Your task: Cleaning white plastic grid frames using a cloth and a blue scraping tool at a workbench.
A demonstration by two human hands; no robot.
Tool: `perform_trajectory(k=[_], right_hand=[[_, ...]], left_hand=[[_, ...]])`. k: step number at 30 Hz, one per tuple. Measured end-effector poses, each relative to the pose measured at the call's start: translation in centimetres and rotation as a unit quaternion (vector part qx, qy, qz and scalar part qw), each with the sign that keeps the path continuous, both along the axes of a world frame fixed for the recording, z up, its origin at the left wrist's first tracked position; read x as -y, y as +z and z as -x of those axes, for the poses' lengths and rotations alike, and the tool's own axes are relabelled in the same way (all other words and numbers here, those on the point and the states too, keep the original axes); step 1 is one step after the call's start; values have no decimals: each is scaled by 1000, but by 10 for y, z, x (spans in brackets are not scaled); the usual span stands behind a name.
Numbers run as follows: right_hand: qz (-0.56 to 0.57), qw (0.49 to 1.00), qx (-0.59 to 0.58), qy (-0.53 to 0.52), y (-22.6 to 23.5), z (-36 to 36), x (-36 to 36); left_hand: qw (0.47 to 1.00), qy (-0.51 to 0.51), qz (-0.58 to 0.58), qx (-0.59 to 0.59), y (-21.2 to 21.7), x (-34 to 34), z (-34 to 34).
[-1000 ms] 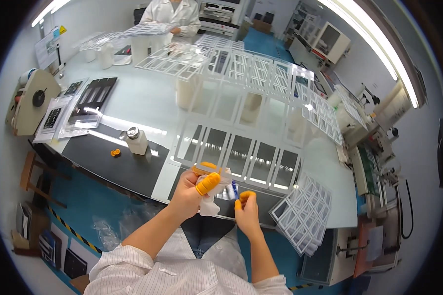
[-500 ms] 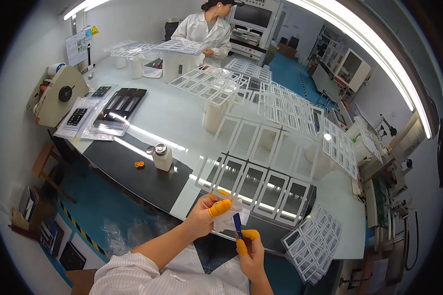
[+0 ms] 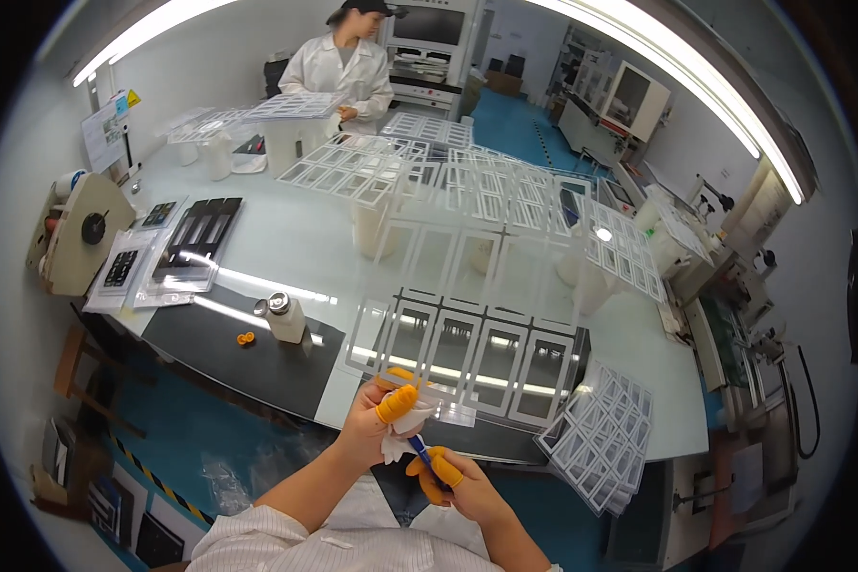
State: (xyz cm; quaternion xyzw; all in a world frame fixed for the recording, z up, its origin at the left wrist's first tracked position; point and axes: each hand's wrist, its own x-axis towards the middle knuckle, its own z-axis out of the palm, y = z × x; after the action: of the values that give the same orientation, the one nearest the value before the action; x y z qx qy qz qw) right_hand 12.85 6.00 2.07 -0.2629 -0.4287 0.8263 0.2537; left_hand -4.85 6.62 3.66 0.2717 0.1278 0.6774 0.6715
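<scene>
My left hand (image 3: 367, 419), with orange finger cots, is closed around a crumpled white wipe (image 3: 412, 419). Its fingertips overlap the lower left edge of a large clear sheet with rows of white-edged rectangles (image 3: 458, 329); whether they grip the sheet I cannot tell. In my right hand (image 3: 462, 484), also in orange finger cots, is a slim blue pen-like tool (image 3: 421, 450), its upper end against the wipe, its exact kind unclear. A small clear piece with a pale edge (image 3: 458, 414) shows just right of the wipe.
A pump bottle (image 3: 284, 319) and loose orange finger cots (image 3: 246, 339) lie left on the dark mat (image 3: 210, 334). Framed sheets (image 3: 601, 434) are stacked at the right edge. More sheets rest on white tubs (image 3: 372, 229) farther back. A co-worker (image 3: 338, 81) stands across the table.
The blue tool has tilted, its top now leaning left into the wipe. Both hands have come closer together, and the whole view has shifted, with the table farther left.
</scene>
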Motion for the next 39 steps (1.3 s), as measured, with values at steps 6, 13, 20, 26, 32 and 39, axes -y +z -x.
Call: perform_trajectory(k=[6,13,20,26,32,39], right_hand=[[-339,927,99,-129,-2,12,8],[-591,716,235,-288,-10,-18,25],[-616,657,187,-392,118,-36,25],[-717,490,231,-439,189,-34,25],[-764,388,254,-449,227,-9,25],[-771,336,314,-441,242,5,19]], left_hand=[[997,48,-54,-26,20,-11,-1],[950,190,-122,-218,46,-28,24],[912,267,-156,-270,43,-1,20],[906,293,-182,-244,50,13,12],[902,299,-192,-244,45,26,13],[880,327,-191,-286,41,35,14]])
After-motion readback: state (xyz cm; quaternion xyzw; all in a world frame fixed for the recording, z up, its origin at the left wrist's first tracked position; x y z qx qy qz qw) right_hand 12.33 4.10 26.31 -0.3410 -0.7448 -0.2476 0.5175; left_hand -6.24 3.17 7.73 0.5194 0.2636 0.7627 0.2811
